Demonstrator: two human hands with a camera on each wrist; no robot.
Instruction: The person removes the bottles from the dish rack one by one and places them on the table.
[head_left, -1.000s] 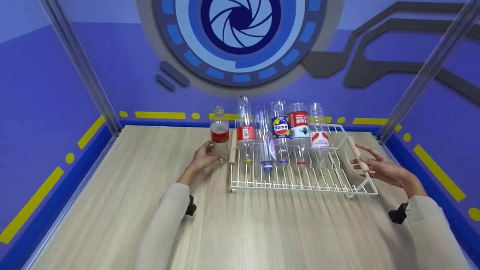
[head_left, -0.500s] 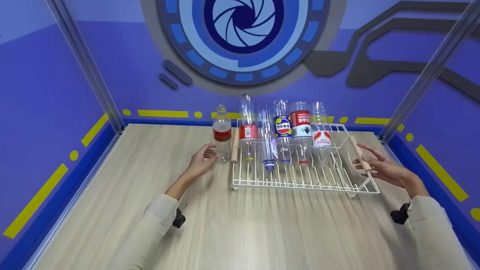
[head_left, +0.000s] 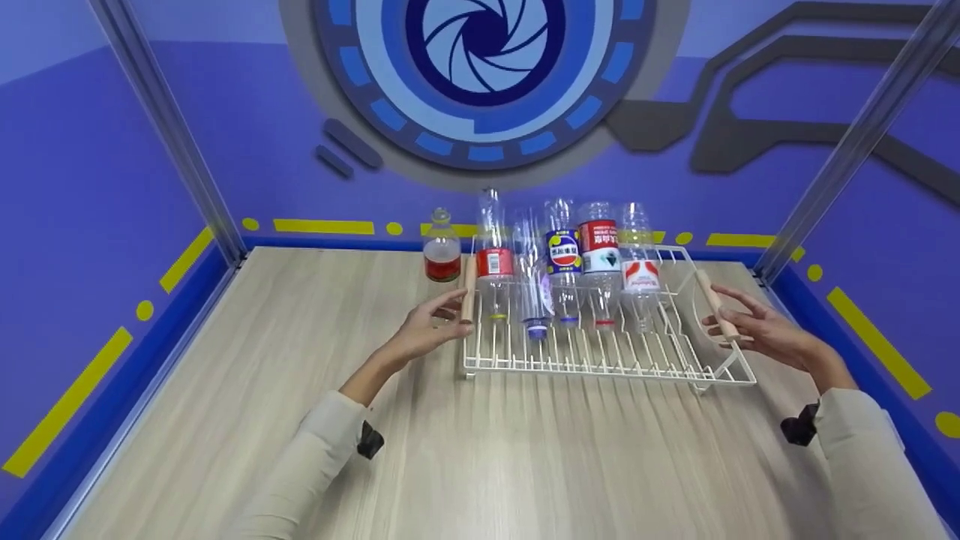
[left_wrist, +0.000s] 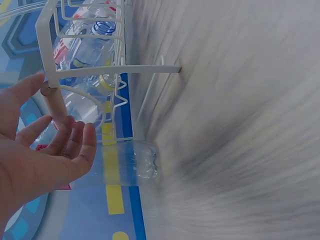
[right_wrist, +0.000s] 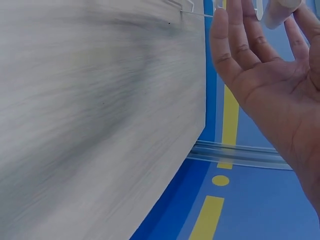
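Observation:
In the head view, a white wire rack (head_left: pixel 581 369) with wooden handles at both ends bears several clear plastic bottles (head_left: pixel 600 259), lying in a row with necks toward me. My left hand (head_left: pixel 429 331) is at the left wooden handle (head_left: pixel 469 289), thumb and fingers loosely spread on either side of it. The left wrist view shows the end of that handle (left_wrist: pixel 56 106) between thumb and fingers. My right hand (head_left: pixel 769 335) is at the right handle (head_left: pixel 716 306), thumb over it and fingers extended beneath. A clear bottle with a red label (head_left: pixel 442 264) stands upright left of the rack, its base hidden.
The rack stands on a wood-grain table (head_left: pixel 525 457) near the back edge. Blue printed panels (head_left: pixel 300 150) rise at the back and both sides, joined by metal posts (head_left: pixel 176 142).
My left hand has drawn back from the upright bottle, then moved right to the rack's left handle. My right hand has stayed at the right handle. The rack and bottles look unmoved.

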